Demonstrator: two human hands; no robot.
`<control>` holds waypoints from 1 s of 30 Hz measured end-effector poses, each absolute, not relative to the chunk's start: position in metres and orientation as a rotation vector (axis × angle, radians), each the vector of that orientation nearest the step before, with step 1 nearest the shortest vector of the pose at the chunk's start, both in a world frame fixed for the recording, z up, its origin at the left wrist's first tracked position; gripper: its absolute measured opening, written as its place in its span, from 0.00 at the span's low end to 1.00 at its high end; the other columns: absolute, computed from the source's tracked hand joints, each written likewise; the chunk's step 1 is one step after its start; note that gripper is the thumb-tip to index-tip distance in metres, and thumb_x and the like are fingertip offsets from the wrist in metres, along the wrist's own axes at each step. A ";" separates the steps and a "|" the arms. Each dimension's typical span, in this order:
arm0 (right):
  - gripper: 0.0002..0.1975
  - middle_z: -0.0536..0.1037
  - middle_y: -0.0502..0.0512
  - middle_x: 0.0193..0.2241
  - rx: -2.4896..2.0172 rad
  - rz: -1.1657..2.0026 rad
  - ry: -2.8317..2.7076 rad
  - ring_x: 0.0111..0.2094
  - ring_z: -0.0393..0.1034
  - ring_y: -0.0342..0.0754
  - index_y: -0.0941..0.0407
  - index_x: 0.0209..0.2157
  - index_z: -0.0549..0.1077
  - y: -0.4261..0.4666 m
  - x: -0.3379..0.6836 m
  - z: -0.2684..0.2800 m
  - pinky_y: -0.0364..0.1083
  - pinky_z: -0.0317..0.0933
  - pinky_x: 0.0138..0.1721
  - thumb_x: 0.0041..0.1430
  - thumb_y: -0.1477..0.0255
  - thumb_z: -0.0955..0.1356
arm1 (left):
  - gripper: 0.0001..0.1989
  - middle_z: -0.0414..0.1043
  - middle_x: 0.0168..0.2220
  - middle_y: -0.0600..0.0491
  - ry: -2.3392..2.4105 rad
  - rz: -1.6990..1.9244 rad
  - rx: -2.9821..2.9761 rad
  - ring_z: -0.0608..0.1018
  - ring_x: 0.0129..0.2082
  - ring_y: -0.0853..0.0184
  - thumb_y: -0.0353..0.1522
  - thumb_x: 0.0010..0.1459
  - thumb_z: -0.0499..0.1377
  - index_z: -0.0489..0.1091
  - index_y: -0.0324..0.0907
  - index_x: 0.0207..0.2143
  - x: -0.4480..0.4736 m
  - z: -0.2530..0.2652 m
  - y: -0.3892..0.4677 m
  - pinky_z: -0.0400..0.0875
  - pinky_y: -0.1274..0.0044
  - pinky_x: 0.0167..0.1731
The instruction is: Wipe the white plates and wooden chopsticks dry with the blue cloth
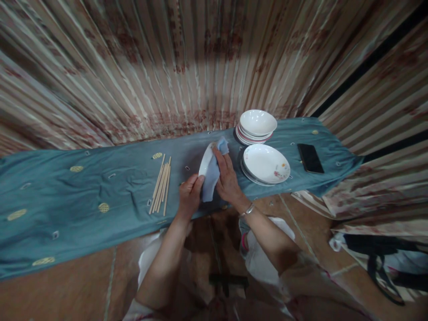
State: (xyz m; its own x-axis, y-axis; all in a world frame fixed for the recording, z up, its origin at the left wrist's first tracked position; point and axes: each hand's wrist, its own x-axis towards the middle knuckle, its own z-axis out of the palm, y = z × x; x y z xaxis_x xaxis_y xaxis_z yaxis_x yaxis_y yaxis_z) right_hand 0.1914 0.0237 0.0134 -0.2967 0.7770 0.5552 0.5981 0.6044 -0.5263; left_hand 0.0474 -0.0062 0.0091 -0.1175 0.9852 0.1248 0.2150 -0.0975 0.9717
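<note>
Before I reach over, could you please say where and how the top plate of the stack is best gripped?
The top plate is probably best taken by its flowered rim at the near right, coming from that side, thumb above and fingers beneath. It lies face up with a round edge, and the bowl stack stands close behind it.

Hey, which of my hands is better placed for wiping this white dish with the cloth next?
Probably your right hand: it already lies on the blue cloth against the white dish. Your left hand is holding the dish at its near edge, so it seems better suited to steadying.
</note>
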 end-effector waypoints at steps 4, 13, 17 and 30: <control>0.35 0.52 0.64 0.68 -1.040 0.214 -2.069 0.70 0.39 0.57 0.59 0.69 0.40 0.023 0.188 0.013 0.64 0.43 0.67 0.63 0.71 0.55 | 0.16 0.56 0.19 0.59 1.394 1.282 1.401 0.61 0.22 0.72 0.41 0.59 0.54 0.64 0.41 0.22 0.047 0.008 -0.006 0.56 0.79 0.24; 0.32 0.51 0.64 0.67 -1.051 0.115 -2.115 0.71 0.35 0.61 0.57 0.68 0.50 0.030 0.185 0.014 0.66 0.43 0.66 0.64 0.65 0.56 | 0.14 0.69 0.22 0.56 1.173 1.346 1.346 0.68 0.24 0.69 0.41 0.56 0.57 0.73 0.41 0.28 0.046 0.001 -0.005 0.63 0.78 0.27; 0.32 0.54 0.64 0.65 -1.032 0.123 -2.032 0.69 0.42 0.59 0.58 0.67 0.50 0.044 0.186 0.010 0.63 0.44 0.66 0.65 0.62 0.54 | 0.14 0.68 0.21 0.55 1.154 1.358 1.367 0.67 0.24 0.69 0.42 0.56 0.58 0.73 0.41 0.26 0.046 0.001 -0.003 0.63 0.78 0.26; 0.29 0.66 0.65 0.60 -1.007 0.520 -1.691 0.63 0.58 0.51 0.60 0.63 0.58 0.082 0.190 -0.015 0.53 0.52 0.65 0.68 0.59 0.51 | 0.16 0.57 0.19 0.60 1.353 1.251 1.400 0.62 0.22 0.72 0.40 0.58 0.53 0.63 0.42 0.22 0.045 0.011 -0.008 0.56 0.79 0.25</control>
